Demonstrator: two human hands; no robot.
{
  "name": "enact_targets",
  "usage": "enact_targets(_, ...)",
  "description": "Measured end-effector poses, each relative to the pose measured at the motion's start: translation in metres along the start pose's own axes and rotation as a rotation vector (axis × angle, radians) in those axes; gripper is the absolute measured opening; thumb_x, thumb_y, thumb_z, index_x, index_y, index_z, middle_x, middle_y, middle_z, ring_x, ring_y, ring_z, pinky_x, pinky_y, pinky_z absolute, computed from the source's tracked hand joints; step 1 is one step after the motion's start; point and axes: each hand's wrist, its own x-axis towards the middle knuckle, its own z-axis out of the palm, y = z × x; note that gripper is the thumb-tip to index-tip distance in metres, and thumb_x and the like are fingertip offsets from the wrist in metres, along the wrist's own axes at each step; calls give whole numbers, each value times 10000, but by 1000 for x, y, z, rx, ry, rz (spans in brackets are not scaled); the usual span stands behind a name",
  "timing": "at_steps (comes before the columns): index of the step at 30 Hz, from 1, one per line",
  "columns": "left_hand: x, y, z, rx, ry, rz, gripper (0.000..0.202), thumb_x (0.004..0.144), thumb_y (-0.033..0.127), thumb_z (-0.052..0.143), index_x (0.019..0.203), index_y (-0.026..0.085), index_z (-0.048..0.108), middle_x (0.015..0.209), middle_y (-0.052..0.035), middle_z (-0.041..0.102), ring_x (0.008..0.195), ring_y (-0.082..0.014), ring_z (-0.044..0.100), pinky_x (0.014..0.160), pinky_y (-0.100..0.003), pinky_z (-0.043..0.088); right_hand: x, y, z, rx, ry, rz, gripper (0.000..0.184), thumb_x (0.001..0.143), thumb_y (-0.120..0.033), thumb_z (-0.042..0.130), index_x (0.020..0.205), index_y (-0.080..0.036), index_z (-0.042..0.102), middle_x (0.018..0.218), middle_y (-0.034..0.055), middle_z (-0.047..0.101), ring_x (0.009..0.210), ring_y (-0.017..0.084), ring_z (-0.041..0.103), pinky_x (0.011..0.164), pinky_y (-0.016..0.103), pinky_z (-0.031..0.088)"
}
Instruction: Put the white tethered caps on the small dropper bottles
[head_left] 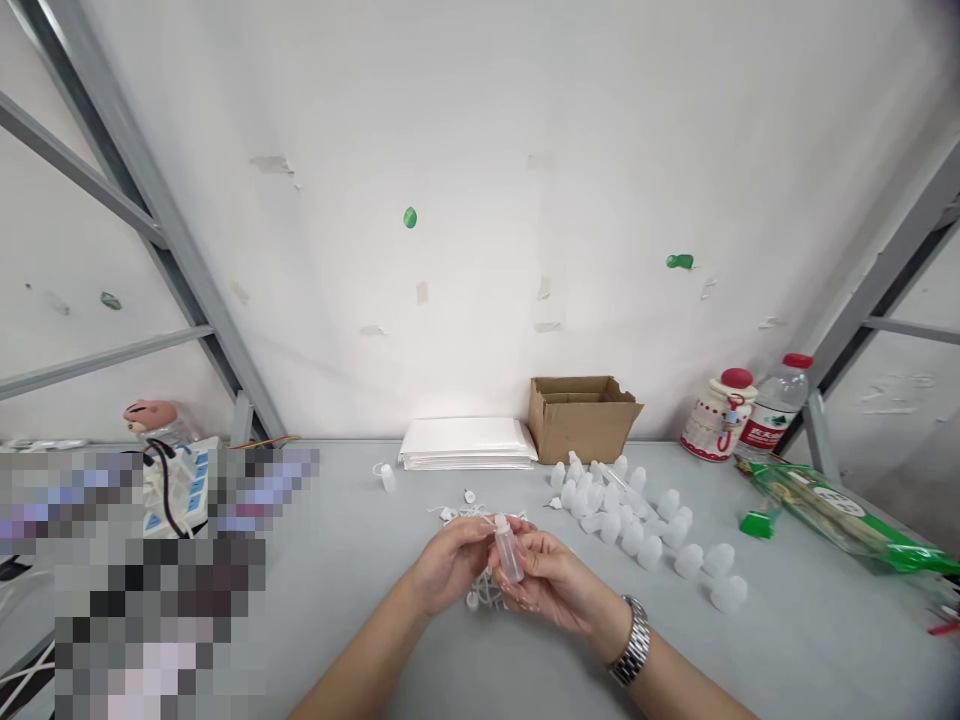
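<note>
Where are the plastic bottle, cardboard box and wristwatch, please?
Plastic bottle (508,552), head view, on its body.
Cardboard box (571,434), head view, on its front wall.
Wristwatch (631,640), head view, on its bracelet.

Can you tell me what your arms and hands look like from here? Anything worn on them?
Your left hand and right hand are ungloved, and no sleeves show on the forearms. A silver metal-link watch sits on the right wrist; nothing shows on the left wrist.

Pale grey table (795,640): scattered translucent plastic bottles (622,515), stacked white packets (466,443), open cardboard box (581,420), green plastic bag (840,515).
</note>
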Motion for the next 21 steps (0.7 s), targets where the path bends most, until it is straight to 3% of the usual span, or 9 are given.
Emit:
enact_targets(4,0,1,0,-3,6,4,315,746,269,509,906,54,675,780,-125,681,727,-231,618,730,-331,430,1,0,0,25,-2,-4,337,713,-415,661,787,-87,649,558,-11,501,439,47,376,457,199,294)
enact_targets(10,1,-3,0,22,65,19,323,764,367,579,909,91,665,691,-82,661,707,-200,618,720,-299,441,2,1,-2,-98,60,-13,344,762,-427,607,680,-93,615,522,-7,516,430,56,404,469,212,297)
enact_targets(15,3,-7,4,-13,150,66,235,717,349,654,823,139,661,867,-67,649,690,-140,596,663,-248,454,2,2,-3,-112,90,2,326,758,-416,614,691,-97,613,524,-9,518,428,57,405,463,210,291)
enact_targets(18,3,-7,4,-21,139,56,242,726,366,643,797,135,658,851,-67,640,718,-142,590,664,-238,452,3,3,-3,-83,84,-2,347,722,-443,640,619,-118,577,505,-19,504,418,60,401,452,214,285)
enact_targets(21,3,-6,5,-16,106,40,264,740,383,624,807,130,656,771,-60,638,629,-122,576,646,-237,445,5,4,-1,-61,85,-8,350,706,-445,653,596,-123,570,493,-24,499,406,58,396,447,213,281)
